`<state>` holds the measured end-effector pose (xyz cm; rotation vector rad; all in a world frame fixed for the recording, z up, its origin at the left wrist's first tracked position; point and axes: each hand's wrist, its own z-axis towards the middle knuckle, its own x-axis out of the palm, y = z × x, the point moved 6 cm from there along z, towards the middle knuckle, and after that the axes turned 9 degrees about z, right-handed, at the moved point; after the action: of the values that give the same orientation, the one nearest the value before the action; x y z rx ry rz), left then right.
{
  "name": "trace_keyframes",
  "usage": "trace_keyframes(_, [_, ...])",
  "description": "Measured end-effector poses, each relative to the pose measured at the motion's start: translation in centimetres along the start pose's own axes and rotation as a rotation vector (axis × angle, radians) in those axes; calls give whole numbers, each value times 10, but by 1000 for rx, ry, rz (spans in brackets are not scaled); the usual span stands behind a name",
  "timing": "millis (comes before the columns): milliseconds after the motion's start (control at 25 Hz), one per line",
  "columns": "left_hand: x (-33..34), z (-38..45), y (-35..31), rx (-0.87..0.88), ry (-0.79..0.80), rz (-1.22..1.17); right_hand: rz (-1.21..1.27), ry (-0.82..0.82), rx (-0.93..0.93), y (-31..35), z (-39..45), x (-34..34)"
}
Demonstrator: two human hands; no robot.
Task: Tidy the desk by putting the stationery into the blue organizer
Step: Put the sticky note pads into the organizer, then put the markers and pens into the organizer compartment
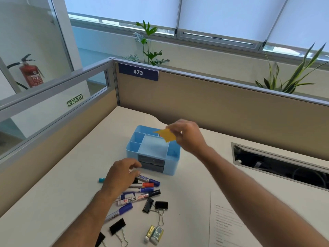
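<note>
Fingers of the right hand pinch a thin yellow sticky-note pad above the blue organizer's far right corner.
Left hand hovers with loosely curled fingers over the markers scattered just before the organizer's grey drawer front, gripping nothing that shows. Moulded plastic, the organizer stands mid-worktop with bare room to its left. Black binder clips and two small wrapped erasers lie toward the near edge; a printed sheet lies at the right.
</note>
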<state>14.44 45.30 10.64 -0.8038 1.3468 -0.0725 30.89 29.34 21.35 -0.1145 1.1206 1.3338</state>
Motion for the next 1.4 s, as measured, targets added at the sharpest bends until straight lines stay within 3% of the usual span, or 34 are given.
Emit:
trace_keyframes(80, [13, 5, 0, 57, 61, 161, -116, -24, 26, -14, 12, -11])
trace_keyframes(200, [26, 12, -9, 157, 100, 352, -286, 79, 71, -34, 17, 0])
trace_keyframes(480, [53, 19, -18, 301, 218, 672, -429, 268, 170, -47, 5, 42])
trace_keyframes(560, [57, 19, -15, 315, 214, 675, -400, 242, 180, -49, -2, 44])
trace_keyframes(680, [57, 17, -15, 347, 137, 624, -308, 39, 54, -36, -11, 36])
trace_keyframes(800, [40, 10, -26, 372, -87, 418, -24, -120, -3, -16, -27, 26])
trace_keyframes(1000, [7, 2, -49, 294, -263, -89, 396, -98, 4, 12, -52, 23])
trace_keyframes(1200, [-10, 0, -68, 262, -241, -308, 460, -134, 0, 30, -60, 19])
trace_keyframes(1400, [-4, 3, -31, 126, -39, -131, 453, -409, 32, 28, -51, -33])
